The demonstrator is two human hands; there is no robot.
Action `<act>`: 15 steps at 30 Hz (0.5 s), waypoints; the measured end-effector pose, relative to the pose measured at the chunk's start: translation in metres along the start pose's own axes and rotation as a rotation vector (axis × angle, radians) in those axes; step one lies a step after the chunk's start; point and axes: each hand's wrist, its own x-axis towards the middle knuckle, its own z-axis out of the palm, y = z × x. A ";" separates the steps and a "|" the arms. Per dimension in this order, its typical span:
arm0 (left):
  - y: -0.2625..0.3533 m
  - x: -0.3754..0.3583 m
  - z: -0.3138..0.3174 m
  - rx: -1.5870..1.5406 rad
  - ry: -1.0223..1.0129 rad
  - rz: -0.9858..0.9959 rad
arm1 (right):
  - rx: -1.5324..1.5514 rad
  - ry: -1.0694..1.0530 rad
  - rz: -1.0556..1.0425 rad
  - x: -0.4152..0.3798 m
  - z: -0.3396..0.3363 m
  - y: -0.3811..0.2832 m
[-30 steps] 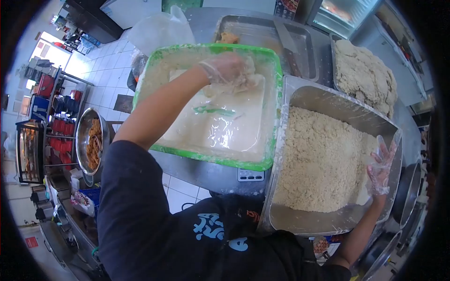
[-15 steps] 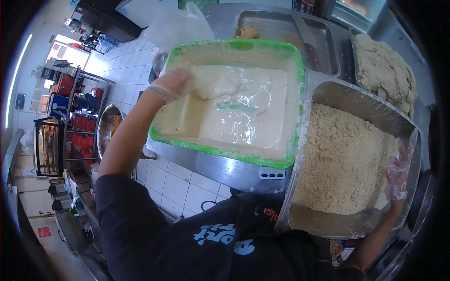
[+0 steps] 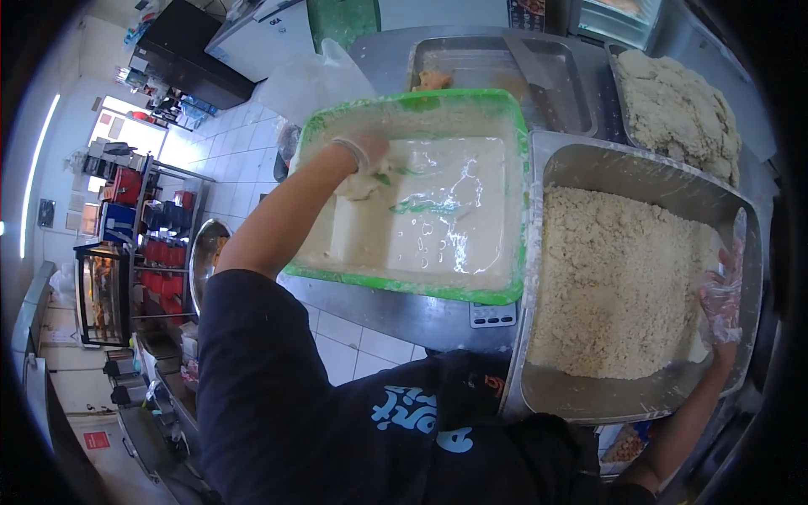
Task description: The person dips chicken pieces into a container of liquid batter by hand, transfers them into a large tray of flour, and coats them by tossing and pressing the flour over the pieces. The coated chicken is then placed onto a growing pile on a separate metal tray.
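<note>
My left hand [image 3: 370, 160], in a clear plastic glove, reaches into a green-rimmed tub [image 3: 520, 210] of runny white batter [image 3: 429, 219]. It is blurred, over a batter-coated lump [image 3: 360, 187] near the tub's left side; its fingers are hidden, so a grip cannot be made out. My right hand [image 3: 720, 307], also gloved, lies at the right inner wall of a deep metal pan [image 3: 581, 160], beside pale crumbly breading [image 3: 606, 286]. Its fingers are apart and nothing shows in them.
A shallow metal tray [image 3: 581, 67] with an orange-brown piece [image 3: 432, 80] is behind the tub. More breading [image 3: 677, 105] is heaped at the back right. A digital scale [image 3: 492, 316] sits at the table's front edge. A plastic bag [image 3: 316, 84] and metal bowl [image 3: 202, 261] are on the left.
My left hand has moved rightward and lower into the tub, over the coated lump. My right hand stays at the pan's right wall. The whole view has shifted slightly.
</note>
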 end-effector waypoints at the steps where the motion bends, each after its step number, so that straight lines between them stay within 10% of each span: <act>1: -0.009 -0.006 0.002 -0.044 0.006 -0.023 | -0.014 -0.001 -0.022 0.000 0.000 0.003; 9: -0.013 -0.084 0.003 -0.151 0.283 -0.067 | -0.033 -0.007 -0.089 0.012 0.005 0.021; 15: 0.056 -0.088 0.026 -0.113 -0.067 0.132 | -0.037 -0.037 -0.111 0.005 0.005 0.014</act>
